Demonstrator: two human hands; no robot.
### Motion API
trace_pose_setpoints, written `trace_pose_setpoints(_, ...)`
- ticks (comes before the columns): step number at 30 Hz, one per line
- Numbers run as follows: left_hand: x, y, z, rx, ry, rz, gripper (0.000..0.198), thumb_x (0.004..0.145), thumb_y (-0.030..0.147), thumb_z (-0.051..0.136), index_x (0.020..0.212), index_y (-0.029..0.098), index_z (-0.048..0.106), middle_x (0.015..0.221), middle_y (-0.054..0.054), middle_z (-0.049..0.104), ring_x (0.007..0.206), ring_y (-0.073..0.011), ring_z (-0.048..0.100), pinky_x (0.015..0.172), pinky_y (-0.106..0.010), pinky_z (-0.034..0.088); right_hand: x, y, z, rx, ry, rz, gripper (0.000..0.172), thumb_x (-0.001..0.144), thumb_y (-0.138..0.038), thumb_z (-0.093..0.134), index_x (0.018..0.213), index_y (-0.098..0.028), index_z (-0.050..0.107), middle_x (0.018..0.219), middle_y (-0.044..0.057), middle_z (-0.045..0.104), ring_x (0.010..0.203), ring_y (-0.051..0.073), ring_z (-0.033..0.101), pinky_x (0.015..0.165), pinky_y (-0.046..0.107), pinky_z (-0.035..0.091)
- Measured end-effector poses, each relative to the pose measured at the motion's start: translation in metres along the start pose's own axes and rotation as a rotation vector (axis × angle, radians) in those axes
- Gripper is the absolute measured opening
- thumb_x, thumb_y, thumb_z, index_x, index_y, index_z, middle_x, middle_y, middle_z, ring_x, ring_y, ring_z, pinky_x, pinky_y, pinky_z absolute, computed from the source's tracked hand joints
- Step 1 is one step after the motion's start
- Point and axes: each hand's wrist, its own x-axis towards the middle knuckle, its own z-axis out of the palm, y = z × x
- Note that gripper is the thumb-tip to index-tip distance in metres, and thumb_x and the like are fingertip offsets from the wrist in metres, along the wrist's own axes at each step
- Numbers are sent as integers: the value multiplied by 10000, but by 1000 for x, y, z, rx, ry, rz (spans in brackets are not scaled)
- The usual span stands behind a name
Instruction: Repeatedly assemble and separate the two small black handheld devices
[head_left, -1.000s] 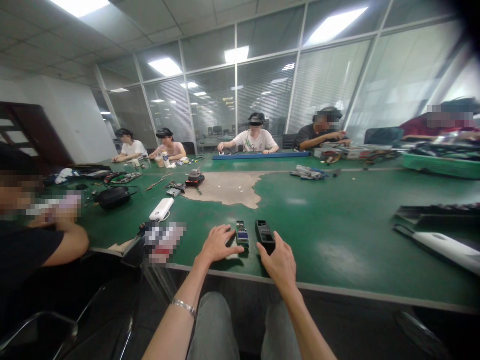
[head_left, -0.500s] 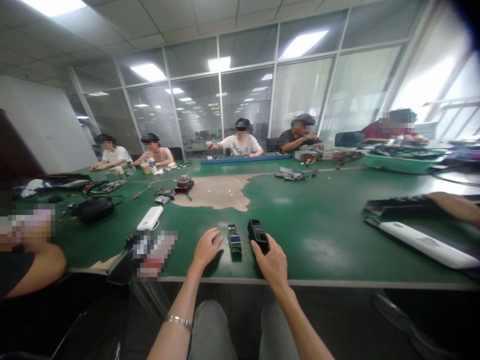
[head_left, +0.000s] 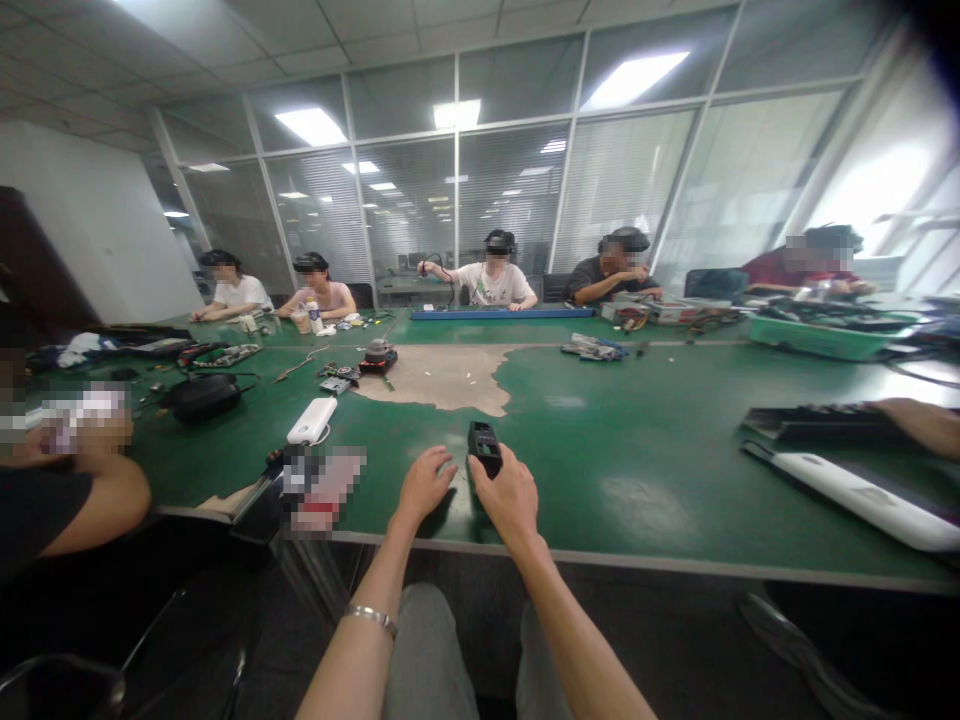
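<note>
My right hand [head_left: 511, 492] is wrapped around a black plastic housing [head_left: 484, 446] with rectangular openings in its top face. The housing sits low at the table's near side, just in front of me. To its left, my left hand [head_left: 426, 482] is apart from it, fingers loosely bent and spread, holding nothing. The small circuit board that lay between my hands earlier is covered by the housing and my right hand. Whether the two touch, I cannot tell.
Left of my hands, a white power-bank-like block [head_left: 312, 420] lies beyond a blurred-out item [head_left: 330, 490]. A long white device [head_left: 862, 495] lies to the right, near another person's hand [head_left: 919, 425]. Farther off are a green basket [head_left: 825, 338] and a blue bar [head_left: 502, 314].
My right hand has carried the black housing left, over the spot where the circuit board stood. The board is now out of sight. My left hand stays open beside it.
</note>
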Motion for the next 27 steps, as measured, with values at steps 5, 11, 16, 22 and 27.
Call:
trace_pose_setpoints(5, 0, 1, -2, -4, -9, -1, 288, 880, 341, 538, 1078, 189, 681, 1237, -94, 616, 1179, -213, 546, 1043, -367, 407, -5, -2, 3, -57, -46, -14, 412, 841, -493, 487, 1111, -193, 569, 911, 79, 663, 859, 214, 603, 743, 288, 388)
trace_pose_setpoints(11, -1, 1, -3, 17, -17, 3, 302, 883, 347, 529, 1085, 180, 679, 1242, -96, 613, 1184, -214, 542, 1047, -360, 402, -14, 3, 8, -111, -74, -4, 460, 844, -503, 482, 1164, -179, 548, 910, 99, 666, 867, 228, 610, 748, 304, 394)
trace_pose_setpoints(16, 0, -1, -2, 33, -30, -15, 310, 886, 360, 522, 1092, 189, 678, 1254, -87, 607, 1193, -212, 536, 1052, -360, 396, -22, 14, 21, -50, 13, -73, 650, 820, -522, 511, 1303, -91, 447, 1145, 170, 616, 1060, 281, 557, 879, 358, 400)
trace_pose_setpoints(22, 0, 0, -1, 46, -31, -15, 314, 891, 361, 517, 1105, 190, 671, 1263, -83, 602, 1204, -211, 527, 1060, -361, 386, -24, 22, 33, 19, 66, -99, 786, 796, -571, 517, 1360, -40, 377, 1293, 218, 520, 1155, 301, 494, 956, 405, 374)
trace_pose_setpoints(27, -1, 4, -3, 55, -43, -5, 320, 894, 370, 514, 1111, 192, 667, 1276, -82, 592, 1208, -213, 522, 1059, -366, 387, -29, 23, 28, 30, 22, -87, 626, 830, -547, 487, 1261, -93, 486, 1139, 171, 612, 1062, 266, 540, 914, 376, 386)
